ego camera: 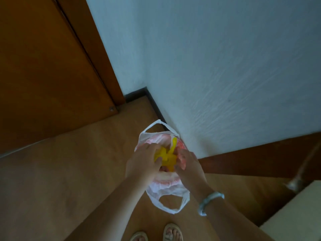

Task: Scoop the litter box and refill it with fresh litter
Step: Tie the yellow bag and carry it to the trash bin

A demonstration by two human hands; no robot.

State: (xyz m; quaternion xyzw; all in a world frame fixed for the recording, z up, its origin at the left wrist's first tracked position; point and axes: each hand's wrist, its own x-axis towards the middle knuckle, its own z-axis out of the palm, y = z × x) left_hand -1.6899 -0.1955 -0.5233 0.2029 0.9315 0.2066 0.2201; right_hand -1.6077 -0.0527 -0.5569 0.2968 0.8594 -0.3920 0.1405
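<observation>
1. Two hands reach into a white plastic bag (166,190) on the floor, at 6 o'clock from the wall corner.
2. Left hand (145,162) and right hand (188,164) both grasp a yellow bag (167,156) inside.

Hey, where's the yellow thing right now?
The yellow object sits low in the middle of the head view, inside the white plastic bag, between the left hand and the right hand, near the wall.

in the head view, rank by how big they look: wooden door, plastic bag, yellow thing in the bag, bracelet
1. wooden door
2. plastic bag
3. and 4. yellow thing and bracelet: unsure, since hands hide part of the yellow thing and the bracelet is nearer the camera.
</observation>
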